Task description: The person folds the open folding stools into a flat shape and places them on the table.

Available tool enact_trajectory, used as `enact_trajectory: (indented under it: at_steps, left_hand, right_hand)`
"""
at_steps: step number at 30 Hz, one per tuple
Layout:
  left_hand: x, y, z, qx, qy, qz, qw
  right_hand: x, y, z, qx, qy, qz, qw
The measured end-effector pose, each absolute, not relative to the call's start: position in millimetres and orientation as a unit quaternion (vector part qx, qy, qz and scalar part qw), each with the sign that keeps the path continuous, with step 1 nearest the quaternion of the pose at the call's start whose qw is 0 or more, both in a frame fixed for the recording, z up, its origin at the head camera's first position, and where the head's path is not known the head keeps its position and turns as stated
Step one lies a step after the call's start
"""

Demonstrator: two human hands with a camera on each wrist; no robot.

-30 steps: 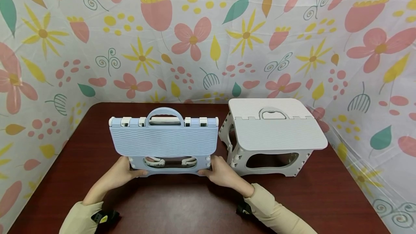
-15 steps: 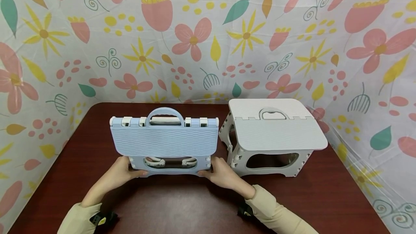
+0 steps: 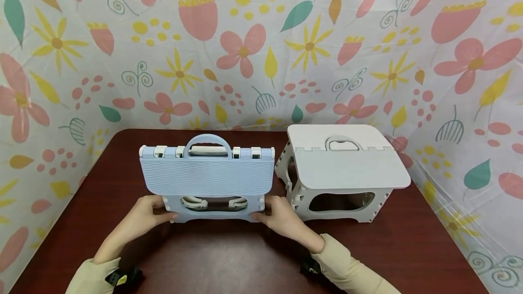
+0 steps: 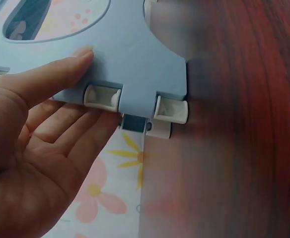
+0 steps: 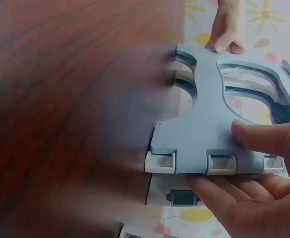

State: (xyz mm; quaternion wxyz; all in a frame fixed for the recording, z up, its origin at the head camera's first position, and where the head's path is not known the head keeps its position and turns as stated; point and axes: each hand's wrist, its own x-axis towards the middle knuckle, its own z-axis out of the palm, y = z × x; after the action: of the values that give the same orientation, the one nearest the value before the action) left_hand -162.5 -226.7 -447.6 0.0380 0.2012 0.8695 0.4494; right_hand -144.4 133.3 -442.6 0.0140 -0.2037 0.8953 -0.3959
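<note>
I see left hand point(image 3: 140, 218) and right hand point(image 3: 283, 221) pinching opposite sides of blue stool point(image 3: 206, 176), thumbs in front. Blue stool on brown table point(image 3: 220, 257), front panel sloping down, beside white stool point(image 3: 353, 167).

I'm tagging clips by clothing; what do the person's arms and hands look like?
The left sleeve and right sleeve are plain beige. The black left wrist device bears a small yellow mark; the right wrist device is also black. The left hand and right hand wear no gloves.
</note>
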Motion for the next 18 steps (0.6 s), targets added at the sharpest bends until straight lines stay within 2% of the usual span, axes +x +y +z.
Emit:
enact_trajectory:
  at_steps: [6,18]
  left_hand:
    - [-159.5,-229.1,-443.3,0.189,0.880,0.435,0.016]
    - [-159.9,-227.5,-442.5,0.193,0.885,0.423,0.007]
  right_hand:
    - [-143.1,132.2,-441.9,-0.192,0.892,-0.409,-0.009]
    - [-142.1,132.4,-442.8,-0.190,0.898,-0.395,-0.030]
